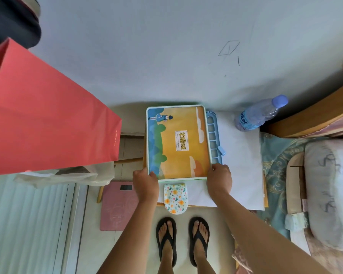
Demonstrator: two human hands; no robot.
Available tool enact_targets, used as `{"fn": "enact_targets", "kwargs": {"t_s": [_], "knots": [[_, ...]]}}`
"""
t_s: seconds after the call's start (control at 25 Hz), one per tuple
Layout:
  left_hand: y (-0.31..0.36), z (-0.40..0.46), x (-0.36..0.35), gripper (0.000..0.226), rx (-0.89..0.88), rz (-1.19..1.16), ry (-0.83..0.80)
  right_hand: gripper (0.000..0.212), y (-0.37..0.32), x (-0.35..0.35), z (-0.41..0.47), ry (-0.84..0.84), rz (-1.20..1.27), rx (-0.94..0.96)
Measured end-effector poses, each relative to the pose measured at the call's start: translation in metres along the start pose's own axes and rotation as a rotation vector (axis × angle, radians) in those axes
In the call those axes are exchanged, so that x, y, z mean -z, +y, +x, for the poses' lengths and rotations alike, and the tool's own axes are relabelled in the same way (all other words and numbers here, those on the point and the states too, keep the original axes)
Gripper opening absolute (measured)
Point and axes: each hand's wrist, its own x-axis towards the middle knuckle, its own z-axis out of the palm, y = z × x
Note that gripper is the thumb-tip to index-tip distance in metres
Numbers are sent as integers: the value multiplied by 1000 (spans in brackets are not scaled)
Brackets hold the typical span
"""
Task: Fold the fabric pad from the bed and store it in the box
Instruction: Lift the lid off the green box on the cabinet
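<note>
Folded fabric pad (175, 198) lies between hands (146, 182) gripping box (178, 141)

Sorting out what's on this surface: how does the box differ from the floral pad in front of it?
The box is large, rectangular and orange-blue; the floral pad is small, rounded and white with flowers. Both hands, left hand and right hand, grip the box; the floral pad lies untouched. Both rest on the white sheet.

The box (178, 142) fills the table's (240, 155) middle. At 3 o'clock a blue rack (214, 138) touches it; a bottle (259, 115) stands at 2. White table between them lies open. A red bag (48, 115) crowds 9 o'clock.
</note>
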Motion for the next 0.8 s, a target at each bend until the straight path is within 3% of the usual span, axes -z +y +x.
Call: {"fn": "enact_targets", "kwargs": {"t_s": [0.16,0.32,0.44,0.56,0.6,0.8], "knots": [[1,2,-2,24,19,-18,3,27,-7,-1,2,9,-113,3],[2,2,-4,24,19,11,9,26,-16,-4,-5,42,36,-99],[4,-2,-1,20,7,-38,38,19,-15,7,-11,25,370,-201],[4,-4,4,20,29,-155,92,17,-9,22,-24,-154,1048,-410],[4,-5,6,21,47,-205,101,17,-5,25,-28,-207,1167,-422],[4,-15,14,23,89,-427,66,13,7,34,-34,-255,1287,-400]]}}
